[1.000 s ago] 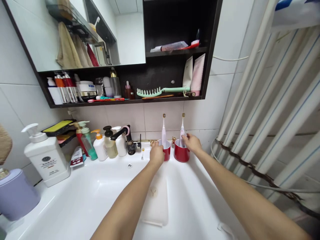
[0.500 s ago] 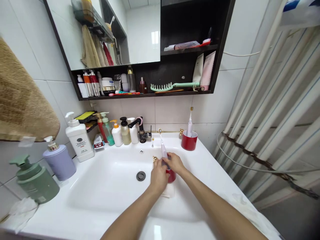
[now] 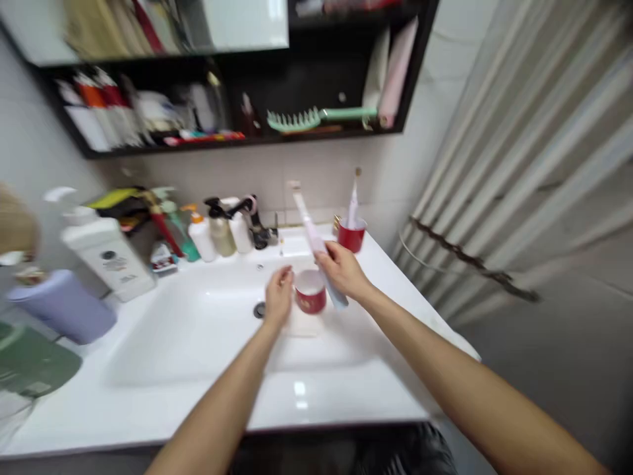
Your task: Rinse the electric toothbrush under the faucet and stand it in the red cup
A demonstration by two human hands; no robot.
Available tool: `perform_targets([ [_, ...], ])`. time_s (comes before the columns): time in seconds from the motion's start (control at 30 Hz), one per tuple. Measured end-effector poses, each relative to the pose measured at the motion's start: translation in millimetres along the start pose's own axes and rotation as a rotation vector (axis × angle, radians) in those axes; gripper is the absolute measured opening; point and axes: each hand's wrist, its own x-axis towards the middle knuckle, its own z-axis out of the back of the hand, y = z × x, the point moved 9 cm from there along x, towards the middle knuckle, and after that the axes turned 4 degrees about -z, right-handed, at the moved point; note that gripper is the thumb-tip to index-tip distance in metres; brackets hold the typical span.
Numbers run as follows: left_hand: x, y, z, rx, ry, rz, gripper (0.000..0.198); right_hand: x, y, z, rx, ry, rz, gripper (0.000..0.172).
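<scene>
My right hand (image 3: 342, 269) is closed around the pale electric toothbrush (image 3: 308, 227), which tilts with its head up and to the left. The light-blue lower end of its handle pokes out below the fingers, beside a red cup (image 3: 311, 302) with a white inside. At the cup's left side, my left hand (image 3: 279, 295) has its fingers curled in, seemingly around the cup's small handle, which they mostly hide. A pale flat piece (image 3: 304, 324), blurred, shows beneath the cup in the white basin (image 3: 198, 330).
Another red cup (image 3: 352, 239) with a toothbrush (image 3: 353, 204) stands at the back right corner. A black faucet (image 3: 258, 227) and several pump bottles (image 3: 202, 237) line the back. The dark shelf (image 3: 316, 135) overhangs the basin; pipes (image 3: 475, 185) run along the right.
The toothbrush has come out of the cup in my right hand. My left hand has shifted to the cup's left side. The view has tilted down and blurred.
</scene>
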Motion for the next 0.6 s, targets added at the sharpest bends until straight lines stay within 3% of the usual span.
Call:
perform_targets([
  [0.07,2.1,6.8,-5.8,-0.317,0.021,0.103,0.020,-14.6,-6.9,-12.4,-0.014,0.081,-0.039,0.022],
  [0.17,0.8,6.4,-21.7,-0.566,0.086,0.184,0.020,-33.1,-7.4,-36.8,-0.088,0.254,0.082,0.026],
  [0.23,-1.1,2.2,-29.2,-0.619,0.123,0.208,0.019,-39.2,-10.3,-39.6,-0.111,0.268,0.127,0.027],
  [0.3,-1.1,-1.1,-27.2,-0.665,0.077,0.205,0.025,-43.2,-15.8,-41.2,-0.097,0.316,0.106,0.026],
  [0.4,-1.2,0.6,-27.4,-0.624,0.085,0.227,0.022,-49.2,-25.3,-42.2,-0.026,0.401,0.006,0.019],
  [0.47,-1.5,3.5,-29.9,-0.571,0.130,0.241,0.019,-55.2,-29.9,-45.5,0.094,0.479,-0.067,0.017],
  [0.6,-1.9,3.4,-26.7,-0.582,0.110,0.222,0.013,-69.6,-34.6,-56.6,0.341,0.657,-0.223,0.015],
])
